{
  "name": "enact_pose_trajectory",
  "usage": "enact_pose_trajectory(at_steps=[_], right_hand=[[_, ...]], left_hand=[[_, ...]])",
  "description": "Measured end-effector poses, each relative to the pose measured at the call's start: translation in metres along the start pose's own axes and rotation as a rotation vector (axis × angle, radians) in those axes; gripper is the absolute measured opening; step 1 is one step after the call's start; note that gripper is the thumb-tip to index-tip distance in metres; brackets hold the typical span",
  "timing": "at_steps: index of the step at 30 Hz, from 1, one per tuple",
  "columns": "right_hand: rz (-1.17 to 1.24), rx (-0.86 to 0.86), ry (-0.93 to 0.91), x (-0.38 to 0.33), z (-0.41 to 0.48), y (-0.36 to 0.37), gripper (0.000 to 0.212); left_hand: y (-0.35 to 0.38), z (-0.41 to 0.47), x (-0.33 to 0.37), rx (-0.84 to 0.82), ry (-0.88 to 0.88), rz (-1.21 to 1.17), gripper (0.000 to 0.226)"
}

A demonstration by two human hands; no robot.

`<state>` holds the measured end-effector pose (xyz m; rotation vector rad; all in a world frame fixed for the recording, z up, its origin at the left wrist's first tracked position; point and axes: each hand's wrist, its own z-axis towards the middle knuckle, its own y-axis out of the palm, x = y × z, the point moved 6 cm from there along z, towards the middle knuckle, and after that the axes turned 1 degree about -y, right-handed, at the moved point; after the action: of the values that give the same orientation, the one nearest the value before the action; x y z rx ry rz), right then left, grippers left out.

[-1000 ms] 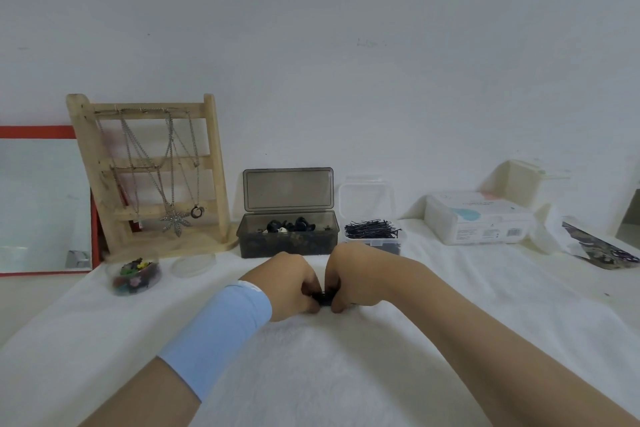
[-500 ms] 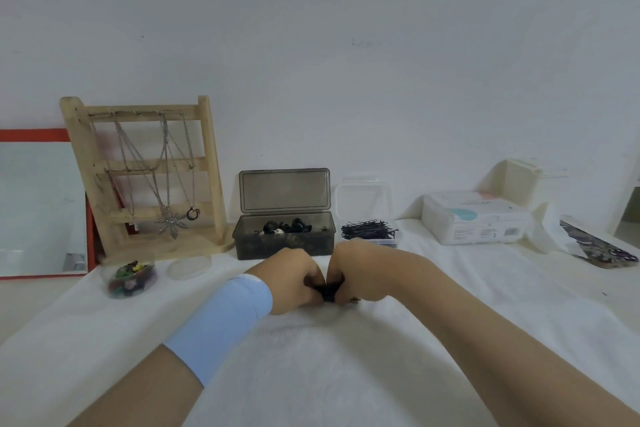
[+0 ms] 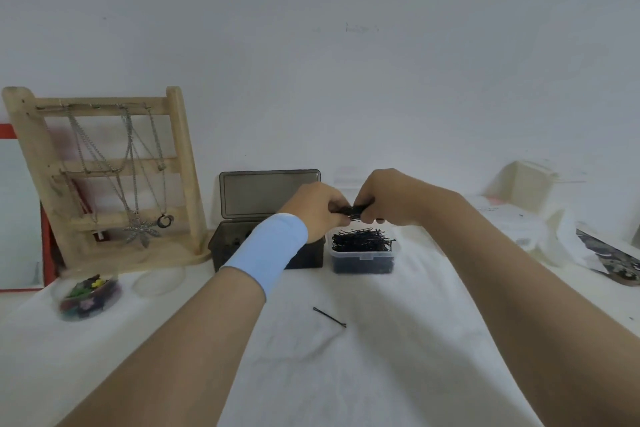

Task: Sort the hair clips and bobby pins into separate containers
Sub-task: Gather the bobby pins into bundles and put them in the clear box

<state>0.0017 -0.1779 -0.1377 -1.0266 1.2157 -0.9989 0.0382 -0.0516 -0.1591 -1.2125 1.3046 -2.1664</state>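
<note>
A bundle of black bobby pins (image 3: 354, 211) is gripped between my left hand (image 3: 317, 206) and my right hand (image 3: 389, 198), just above a clear container (image 3: 362, 258) heaped with bobby pins. To its left stands a dark box (image 3: 228, 246) with its lid up; my left wrist and its blue band hide most of the inside. One loose bobby pin (image 3: 329, 316) lies on the white cloth nearer to me.
A wooden necklace stand (image 3: 104, 177) rises at the left, with a red-framed mirror (image 3: 20, 218) behind it. A round clear tub of colourful bits (image 3: 88, 296) and its lid (image 3: 159, 282) sit in front. White boxes (image 3: 502, 218) and a printed paper (image 3: 609, 258) lie at the right.
Both hands have lifted the bundle of pins off the cloth and carried it away from me to above the clear container. One pin is left lying on the cloth.
</note>
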Motion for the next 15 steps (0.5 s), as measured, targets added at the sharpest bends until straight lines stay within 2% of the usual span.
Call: enact_pose_trajectory(at_steps=[7, 12, 15], right_hand=[[0.103, 0.039, -0.045, 0.020, 0.014, 0.028, 0.016], [0.374, 0.089, 0.006, 0.039, 0.007, 0.017, 0.024], [0.444, 0.124, 0.045, 0.053, 0.002, 0.005, 0.021]], left_hand=[[0.022, 0.014, -0.021, -0.026, -0.012, 0.057, 0.014], [0.024, 0.013, -0.025, -0.094, 0.012, 0.011, 0.037], [0.022, 0.011, -0.018, -0.088, 0.051, 0.054, 0.042]])
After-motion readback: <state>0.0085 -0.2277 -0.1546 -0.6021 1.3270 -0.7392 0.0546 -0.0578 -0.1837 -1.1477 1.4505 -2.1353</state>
